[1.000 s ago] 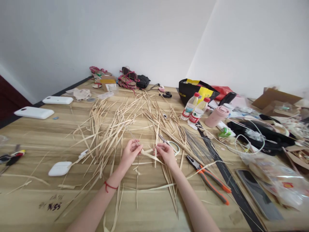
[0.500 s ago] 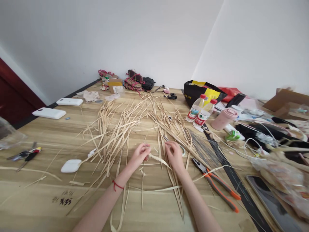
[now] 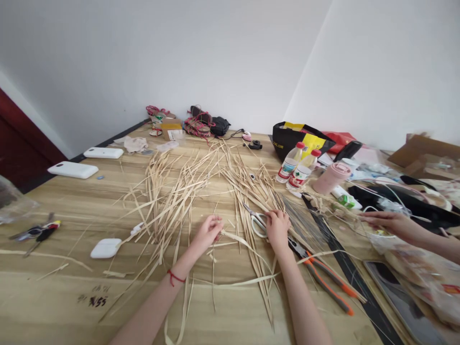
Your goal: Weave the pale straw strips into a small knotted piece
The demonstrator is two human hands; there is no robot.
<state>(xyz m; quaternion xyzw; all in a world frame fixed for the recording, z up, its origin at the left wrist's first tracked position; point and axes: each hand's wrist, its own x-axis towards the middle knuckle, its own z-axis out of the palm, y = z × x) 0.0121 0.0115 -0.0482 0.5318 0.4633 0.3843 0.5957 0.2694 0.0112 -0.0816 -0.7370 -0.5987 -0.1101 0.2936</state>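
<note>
My left hand (image 3: 210,230) is closed in a pinch on a pale straw strip (image 3: 240,239) that bends away to the right over the wooden table (image 3: 53,292). My right hand (image 3: 277,226) has let the strip go and rests, fingers curled, against the white handle of the scissors (image 3: 257,221); whether it grips them I cannot tell. A big loose heap of straw strips (image 3: 179,191) spreads beyond both hands. Orange-handled pliers (image 3: 319,278) lie just right of my right wrist.
Another person's hand (image 3: 386,221) reaches in from the right over bags and cables. Two water bottles (image 3: 298,167), a pink cup (image 3: 330,177), a black bag (image 3: 298,136), a white earbud case (image 3: 105,247), two white boxes (image 3: 74,169), small tools (image 3: 34,231) and a phone (image 3: 406,299) lie around.
My right hand left the strip and moved right to the scissors. My left hand kept its pinch. Another person's hand came in from the right.
</note>
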